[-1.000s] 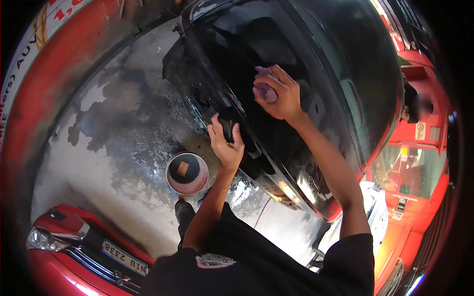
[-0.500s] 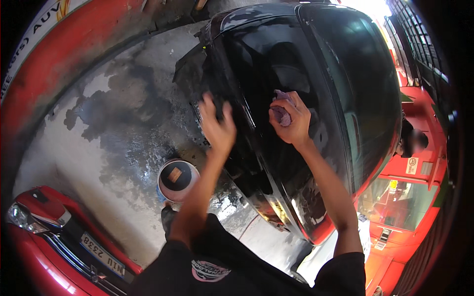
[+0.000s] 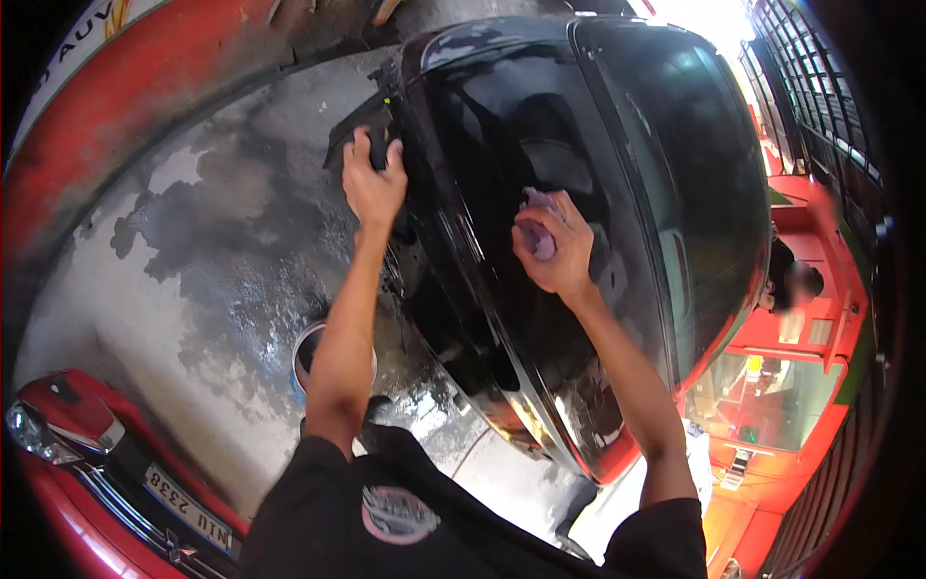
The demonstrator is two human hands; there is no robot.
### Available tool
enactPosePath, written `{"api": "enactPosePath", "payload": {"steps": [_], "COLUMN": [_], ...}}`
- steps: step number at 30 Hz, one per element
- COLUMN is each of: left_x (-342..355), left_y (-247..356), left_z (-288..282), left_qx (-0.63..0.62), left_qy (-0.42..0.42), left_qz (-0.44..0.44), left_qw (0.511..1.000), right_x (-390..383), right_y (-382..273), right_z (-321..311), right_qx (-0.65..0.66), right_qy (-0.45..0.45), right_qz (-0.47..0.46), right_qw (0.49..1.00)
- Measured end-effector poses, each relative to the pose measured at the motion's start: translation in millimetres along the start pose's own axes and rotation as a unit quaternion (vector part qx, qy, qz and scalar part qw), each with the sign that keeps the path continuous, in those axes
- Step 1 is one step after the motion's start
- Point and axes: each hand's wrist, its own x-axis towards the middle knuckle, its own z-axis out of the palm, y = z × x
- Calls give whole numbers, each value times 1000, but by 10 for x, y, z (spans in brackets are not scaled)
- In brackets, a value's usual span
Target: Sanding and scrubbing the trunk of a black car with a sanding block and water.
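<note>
My right hand (image 3: 561,246) is closed on a crumpled purple cloth (image 3: 536,206), over the glossy black body panel of a car (image 3: 487,135). My left hand (image 3: 374,188) has its thumb and fingers apart at a dark flap or panel piece (image 3: 342,135) along the car's left edge; its fingertips seem to rest on it. A bucket (image 3: 303,342) with a pale rim sits on the floor, largely hidden behind my left forearm.
Wet-patched concrete floor (image 3: 169,299) surrounds the car's left side. A red car's front (image 3: 87,425) is at lower left, a red wall (image 3: 116,106) at upper left. Another person in dark clothes (image 3: 781,270) is at the right, near a red structure (image 3: 762,502) and black grille (image 3: 810,87).
My left hand has moved up along the car's edge to the dark flap. My right hand has shifted downward with the cloth. The view has also shifted, covering more of the bucket.
</note>
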Motion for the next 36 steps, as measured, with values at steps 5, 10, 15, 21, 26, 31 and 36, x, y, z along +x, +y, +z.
{"api": "enactPosePath", "payload": {"steps": [5, 10, 15, 21, 26, 31, 36], "left_x": [-1499, -661, -598, -1038, -54, -1175, 320], "left_y": [295, 48, -2, 176, -122, 328, 129], "left_z": [-55, 17, 36, 9, 107, -42, 169], "left_qx": [-79, -42, -43, -78, -36, -139, -61], "left_qy": [-40, 19, -4, -6, -4, -59, 12], "left_qz": [7, 21, -1, 30, 17, -20, -6], "left_qw": [996, 999, 999, 996, 999, 988, 998], "right_x": [-185, -83, -89, -149, -53, -182, -66], "right_y": [137, 6, 12, 56, -37, 75, -38], "right_z": [-105, -49, -71, -87, -46, -138, -36], "right_qx": [-35, -4, -26, 0, -14, -21, 4], "right_qy": [-16, -10, -13, -12, -14, -18, -8], "right_qz": [18, 11, 18, 15, 16, 22, 10], "right_qw": [999, 1000, 999, 1000, 1000, 999, 1000]}}
